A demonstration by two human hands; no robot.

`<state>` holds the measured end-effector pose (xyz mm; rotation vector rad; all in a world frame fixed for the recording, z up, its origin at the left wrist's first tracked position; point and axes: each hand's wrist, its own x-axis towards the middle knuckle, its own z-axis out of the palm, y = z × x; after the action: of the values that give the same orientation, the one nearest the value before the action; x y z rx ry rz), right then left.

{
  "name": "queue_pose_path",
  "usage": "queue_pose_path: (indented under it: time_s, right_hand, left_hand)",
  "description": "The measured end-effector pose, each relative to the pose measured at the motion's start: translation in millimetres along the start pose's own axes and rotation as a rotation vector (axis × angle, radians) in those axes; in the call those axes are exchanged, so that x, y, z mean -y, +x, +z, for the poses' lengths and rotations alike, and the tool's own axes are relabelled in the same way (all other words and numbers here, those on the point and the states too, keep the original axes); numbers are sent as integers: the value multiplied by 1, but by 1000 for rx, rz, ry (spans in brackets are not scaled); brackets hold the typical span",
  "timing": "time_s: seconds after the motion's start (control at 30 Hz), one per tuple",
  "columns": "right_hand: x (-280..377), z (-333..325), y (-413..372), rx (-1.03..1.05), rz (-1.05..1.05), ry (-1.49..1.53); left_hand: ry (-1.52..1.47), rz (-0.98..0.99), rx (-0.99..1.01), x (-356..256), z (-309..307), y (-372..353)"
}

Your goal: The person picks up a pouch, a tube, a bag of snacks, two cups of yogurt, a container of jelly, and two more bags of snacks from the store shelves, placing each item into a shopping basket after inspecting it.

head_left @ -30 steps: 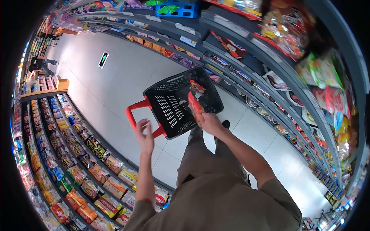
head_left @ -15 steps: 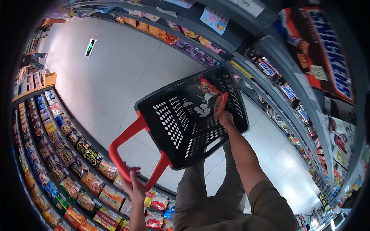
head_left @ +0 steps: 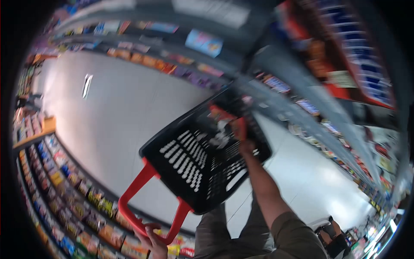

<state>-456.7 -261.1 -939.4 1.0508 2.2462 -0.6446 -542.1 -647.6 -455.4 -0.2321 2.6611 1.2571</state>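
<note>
A black shopping basket [head_left: 177, 172] with perforated sides tilts in front of my legs. Its red handle [head_left: 129, 196] sticks out toward the lower left, and my left hand [head_left: 152, 237] is closed around its end. Inside the basket, my right hand [head_left: 247, 147] grips a red packet [head_left: 239, 128], whose print is blurred. Another red packet [head_left: 221, 113] lies just beyond it. Beside them is a crumpled-looking whitish item [head_left: 220, 137], too smeared to name.
Shelves of bagged snacks [head_left: 82, 194] curve along the left. On the right, a shelf rack [head_left: 310, 105] holds chocolate bars beneath a large Snickers display [head_left: 353, 47]. Pale floor tiles [head_left: 112, 99] run between them. A person [head_left: 334, 237] is at the lower right, another [head_left: 30, 102] far left.
The view has swung and blurred. The basket appears slightly further left and lower, with both hands keeping their holds. A person has come into view at the lower right.
</note>
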Motion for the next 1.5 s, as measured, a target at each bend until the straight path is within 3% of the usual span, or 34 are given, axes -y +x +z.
queue_pose_path:
  time_s: [0.07,0.1,0.13,0.17,0.2,0.27,0.33,0.4,0.47,0.53,0.6,0.73,0.8,0.87,1.0,1.07,1.17,1.27,1.33,1.5]
  right_hand:
    - [22,-39,-40,46,-130,-263]
    - [-1,19,-35,-182,-140,122]
    - [26,-80,-87,5,-483,-286]
    - [12,-78,-94,-85,-712,-253]
    - [38,-161,-150,55,-444,16]
    - [23,-170,-171,-6,-556,22]
    - [14,-198,-207,54,-383,172]
    - [-10,-200,-230,-16,-350,138]
    - [-39,-198,-246,-79,-403,-99]
    - [-67,-191,-262,-88,-353,-18]
    - [-84,-205,-294,-89,-327,-47]
    - [-111,-220,-352,-118,-347,-20]
    - [-124,-237,-383,94,-165,254]
    - [-141,-243,-406,80,-189,235]
    - [-191,-225,-448,-8,-230,440]
    - [-216,-235,-479,-5,-87,739]
    - [-260,-219,-507,34,-9,910]
    - [-303,-203,-522,55,-10,838]
    - [-319,-205,-535,56,-1,818]
    - [-341,-205,-534,70,7,1002]
  left_hand:
    - [-119,-82,-50,-7,5,-6]
    - [-180,-49,-33,17,-2,-6]
    - [-233,-17,-15,33,0,1]
    - [-145,-10,-7,-1,5,-2]
    - [-47,3,-12,-35,3,-6]
    - [-173,88,56,-8,7,5]
    - [-94,120,71,-39,2,-3]
    - [-45,76,70,-23,3,-3]
    - [10,64,87,-28,0,-5]
    - [13,92,53,-28,2,-5]
    - [-15,-73,70,-33,3,-9]
    - [-39,35,86,13,6,13]
    - [25,-87,134,0,5,4]
    - [3,-3,77,-4,10,-1]
    - [30,-22,126,2,6,-8]
    - [127,29,188,11,3,-4]
    - [159,-91,272,11,2,-10]
    - [144,-144,253,-6,11,-61]
    - [-18,-126,238,1,21,-82]
    - [-74,-129,240,5,41,-129]
